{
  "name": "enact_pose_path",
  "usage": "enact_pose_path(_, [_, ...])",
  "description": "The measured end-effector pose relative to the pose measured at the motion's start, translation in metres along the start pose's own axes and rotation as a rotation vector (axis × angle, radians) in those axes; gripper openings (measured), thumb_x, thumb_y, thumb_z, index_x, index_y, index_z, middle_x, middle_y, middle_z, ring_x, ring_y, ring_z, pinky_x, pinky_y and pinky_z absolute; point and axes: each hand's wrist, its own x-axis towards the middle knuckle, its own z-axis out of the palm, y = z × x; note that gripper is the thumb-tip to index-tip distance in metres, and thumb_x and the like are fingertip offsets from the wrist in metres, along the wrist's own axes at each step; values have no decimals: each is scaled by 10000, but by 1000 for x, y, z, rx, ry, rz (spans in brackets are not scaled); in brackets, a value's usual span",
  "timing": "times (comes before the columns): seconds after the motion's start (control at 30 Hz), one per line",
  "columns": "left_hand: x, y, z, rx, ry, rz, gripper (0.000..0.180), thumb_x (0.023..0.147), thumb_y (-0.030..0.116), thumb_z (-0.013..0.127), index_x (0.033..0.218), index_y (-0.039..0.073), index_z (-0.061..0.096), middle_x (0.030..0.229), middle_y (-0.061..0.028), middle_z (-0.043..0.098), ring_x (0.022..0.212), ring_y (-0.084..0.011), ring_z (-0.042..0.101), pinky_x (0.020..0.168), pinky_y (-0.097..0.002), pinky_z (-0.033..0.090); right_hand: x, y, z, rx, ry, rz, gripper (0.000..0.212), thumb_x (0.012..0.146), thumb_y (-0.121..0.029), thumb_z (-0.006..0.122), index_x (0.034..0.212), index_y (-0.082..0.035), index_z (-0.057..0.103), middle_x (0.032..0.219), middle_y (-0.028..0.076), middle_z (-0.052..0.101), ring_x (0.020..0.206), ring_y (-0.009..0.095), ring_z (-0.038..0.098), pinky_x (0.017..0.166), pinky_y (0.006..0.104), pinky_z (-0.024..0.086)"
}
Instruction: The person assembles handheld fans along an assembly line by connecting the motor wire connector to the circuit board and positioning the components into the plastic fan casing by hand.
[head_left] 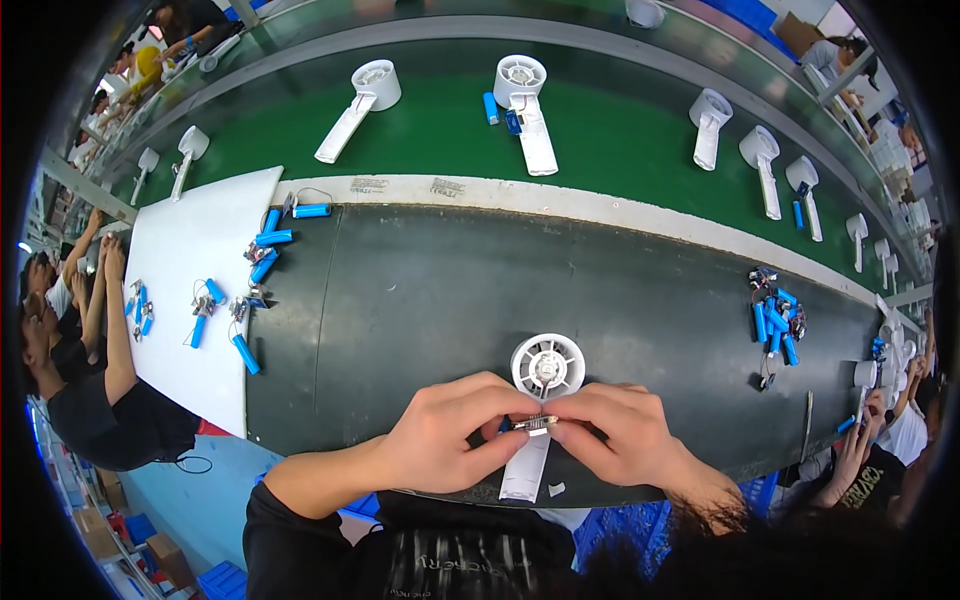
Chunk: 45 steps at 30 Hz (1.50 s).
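Note:
A white handheld fan housing (522, 470) lies before me on the dark work table, its round head (548, 364) away from me and its handle toward me. Over the neck, a small circuit board (530, 424) is pinched between my two hands. My left hand (455, 430) grips the board's left end with thumb and forefinger. At the other end, the thumb and fingers of my right hand (622, 432) close on the board's edge. Fingertips cover most of the board, and any wires there are too small to make out. A white scrap (556, 490) rests right of the handle.
Blue battery cells with wired boards lie in a pile (776, 320) at right and in clusters on a white sheet (200, 260) at left. Beyond the table, a green conveyor belt (440, 130) carries several white fan housings (533, 130). Other people sit at both sides.

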Motion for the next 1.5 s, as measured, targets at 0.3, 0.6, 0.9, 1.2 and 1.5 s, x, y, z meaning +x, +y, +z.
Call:
enact_pose_path(0.3, [-4,-11,-14,-394,55,-349,241,878,-84,656,1106,-24,611,948,-84,695,741,-59,587,631,-232,464,-8,-5,2,-65,27,39,174,782,-54,766,918,-7,668,686,60,655,539,186,631,534,303,507])
enact_pose_path(0.6, [1,-15,-23,-957,6,-447,211,972,39,566,1172,-24,542,939,-208,716,514,-126,555,499,-260,425,-6,-7,18,-315,35,-85,158,763,-54,780,845,-47,645,653,51,630,501,214,595,494,332,472])
enact_pose_path(0.9, [2,-18,-26,-1133,13,-482,215,975,61,554,1165,-39,559,927,-237,709,433,-166,544,458,-271,403,-8,-5,20,-368,72,-50,159,764,-37,775,830,-47,631,631,49,606,501,205,597,484,326,460])
enact_pose_path(1.2, [-3,-10,-14,-156,216,48,268,837,-71,600,1103,-42,589,884,-166,721,495,-185,556,488,-300,459,-4,-10,22,-362,110,-67,113,746,-36,745,794,-45,643,652,48,596,505,222,574,490,334,471])
enact_pose_path(1.5, [3,-15,-13,363,292,527,297,701,-90,653,995,-46,639,876,-185,716,608,-257,660,512,-317,493,-2,-12,23,-349,106,-63,108,747,-33,743,789,-43,645,657,46,603,503,216,574,487,326,469])
